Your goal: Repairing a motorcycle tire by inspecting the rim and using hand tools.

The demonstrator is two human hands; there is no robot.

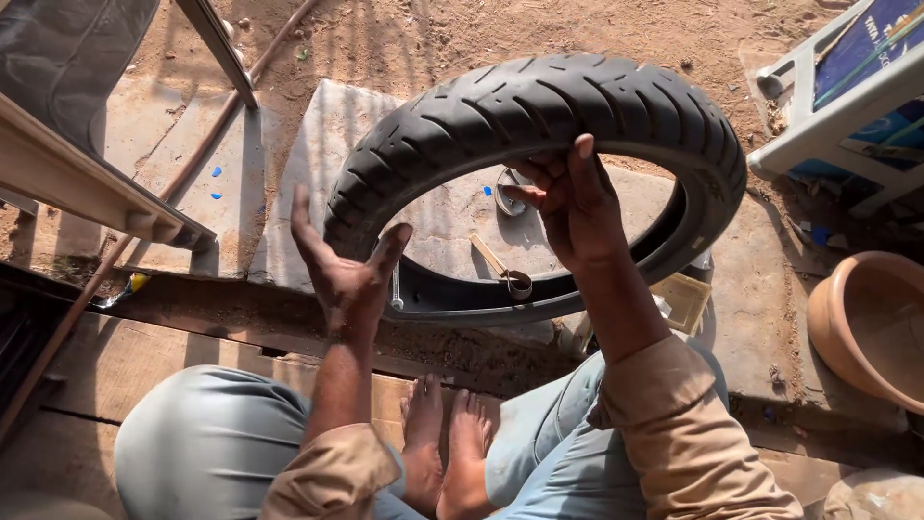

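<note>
I see my right hand (568,207) gripping the inner bead of the black motorcycle tyre (539,125), fingers hooked through the opening and thumb up against the rubber, so it is closed on the tyre. My left hand (346,270) is spread wide, palm pressed to the tyre's lower left sidewall, steadying but not clasping. The tyre stands tilted on edge over the grey stone slab (318,154), its lower rim near the slab's front edge, just beyond my bare feet (445,433). I judge it fairly heavy, stiff in the tread yet springy at the sidewalls, its grooved rubber grippy and dusty, not fragile; the bead edge looks the surest place to hold. Through the opening I see a small metal tool (505,270) and a round metal piece (510,193) lying on the slab. Around is sandy ground, wooden planks (125,356) under my knees, a clay pot (871,323) to the right
</note>
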